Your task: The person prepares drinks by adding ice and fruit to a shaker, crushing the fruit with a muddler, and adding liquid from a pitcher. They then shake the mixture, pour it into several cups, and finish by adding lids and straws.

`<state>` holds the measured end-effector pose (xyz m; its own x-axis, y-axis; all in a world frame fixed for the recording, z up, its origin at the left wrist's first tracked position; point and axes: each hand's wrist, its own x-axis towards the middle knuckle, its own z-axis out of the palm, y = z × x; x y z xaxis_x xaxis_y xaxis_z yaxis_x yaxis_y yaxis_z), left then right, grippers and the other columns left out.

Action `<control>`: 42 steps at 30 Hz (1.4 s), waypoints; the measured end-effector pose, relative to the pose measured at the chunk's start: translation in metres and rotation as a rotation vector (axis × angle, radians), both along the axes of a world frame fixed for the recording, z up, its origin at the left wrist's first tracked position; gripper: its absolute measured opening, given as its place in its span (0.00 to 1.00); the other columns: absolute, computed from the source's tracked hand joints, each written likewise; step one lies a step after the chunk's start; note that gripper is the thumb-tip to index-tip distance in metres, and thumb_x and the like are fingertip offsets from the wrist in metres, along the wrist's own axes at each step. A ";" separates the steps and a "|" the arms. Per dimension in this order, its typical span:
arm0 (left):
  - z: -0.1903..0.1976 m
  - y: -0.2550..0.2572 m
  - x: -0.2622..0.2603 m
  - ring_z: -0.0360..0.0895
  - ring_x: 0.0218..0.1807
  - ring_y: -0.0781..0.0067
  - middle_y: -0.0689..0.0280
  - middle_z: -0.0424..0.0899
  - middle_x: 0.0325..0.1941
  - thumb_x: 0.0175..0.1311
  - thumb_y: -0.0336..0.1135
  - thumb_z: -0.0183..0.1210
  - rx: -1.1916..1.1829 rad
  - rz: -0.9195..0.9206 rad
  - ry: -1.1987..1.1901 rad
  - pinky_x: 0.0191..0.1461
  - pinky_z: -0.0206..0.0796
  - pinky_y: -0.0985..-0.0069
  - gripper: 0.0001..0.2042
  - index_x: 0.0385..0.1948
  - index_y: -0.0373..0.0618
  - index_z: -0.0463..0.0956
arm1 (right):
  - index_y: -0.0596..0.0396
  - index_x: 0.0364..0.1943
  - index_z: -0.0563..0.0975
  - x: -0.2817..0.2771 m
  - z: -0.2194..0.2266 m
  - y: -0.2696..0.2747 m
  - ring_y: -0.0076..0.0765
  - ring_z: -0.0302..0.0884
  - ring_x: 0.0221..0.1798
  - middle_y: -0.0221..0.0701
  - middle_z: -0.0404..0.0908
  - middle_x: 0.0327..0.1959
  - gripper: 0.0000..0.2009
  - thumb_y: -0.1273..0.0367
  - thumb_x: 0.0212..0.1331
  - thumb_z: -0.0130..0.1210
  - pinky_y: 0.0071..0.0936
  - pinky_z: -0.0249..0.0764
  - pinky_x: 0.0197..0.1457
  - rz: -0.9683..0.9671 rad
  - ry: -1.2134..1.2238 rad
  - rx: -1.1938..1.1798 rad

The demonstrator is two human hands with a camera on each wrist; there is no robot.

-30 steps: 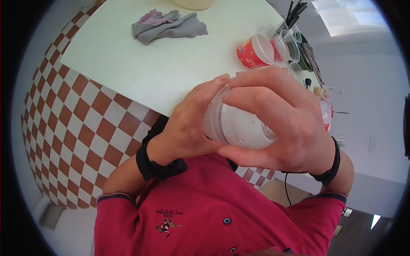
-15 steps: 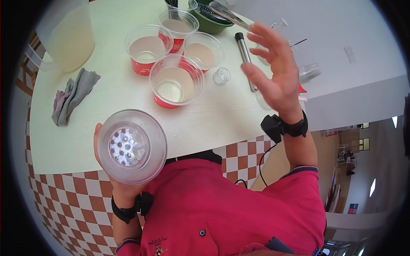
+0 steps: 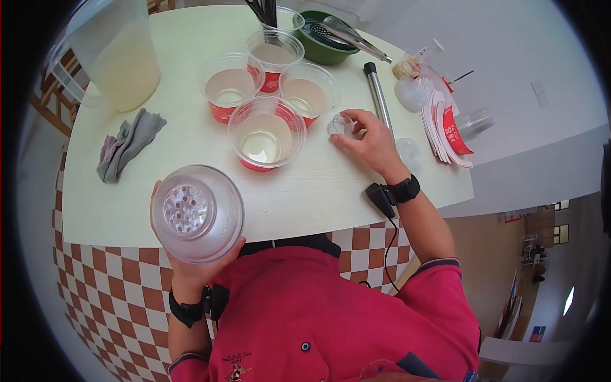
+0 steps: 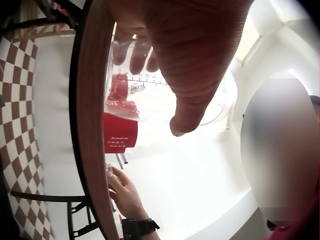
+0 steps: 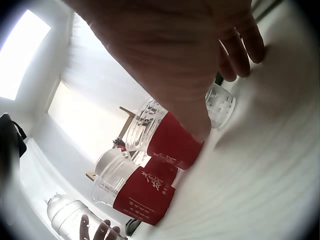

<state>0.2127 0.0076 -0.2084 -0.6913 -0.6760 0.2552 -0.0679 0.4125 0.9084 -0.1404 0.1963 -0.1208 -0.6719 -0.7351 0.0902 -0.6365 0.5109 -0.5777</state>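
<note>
My left hand point(image 3: 198, 270) grips a clear plastic cocktail shaker point(image 3: 224, 213) by its side, its holed strainer top tipped up towards the head camera. In the left wrist view, measuring marks show on the shaker's clear wall beyond the thumb. On the right, my right hand point(image 3: 372, 145) pinches a small clear cap point(image 3: 338, 126) on the table between thumb and fingers. The right wrist view has the cap point(image 5: 220, 106) standing at the thumb tip. Several clear cups in red sleeves, one of them the front cup point(image 3: 264, 137), stand left of that hand.
A pitcher point(image 3: 130, 70) of pale liquid stands at the far left, near a grey cloth point(image 3: 132, 143). Behind the cups is a green bowl point(image 3: 318, 51) with tongs point(image 3: 356, 39). A metal muddler point(image 3: 380, 99) and red-and-white sleeves point(image 3: 449, 134) lie to the right.
Both hands were round the shaker; the right hand has let go, swung right and come down onto the small cap. The left hand keeps the shaker, now with its strainer top facing the head camera.
</note>
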 end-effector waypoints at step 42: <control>0.050 -0.006 -0.021 0.72 0.67 0.47 0.51 0.69 0.70 0.36 0.36 0.80 -0.170 -0.038 0.388 0.69 0.68 0.61 0.52 0.70 0.41 0.58 | 0.62 0.64 0.68 0.153 0.117 -0.116 0.50 0.77 0.60 0.45 0.76 0.60 0.31 0.71 0.54 0.66 0.38 0.73 0.62 1.108 0.166 -0.228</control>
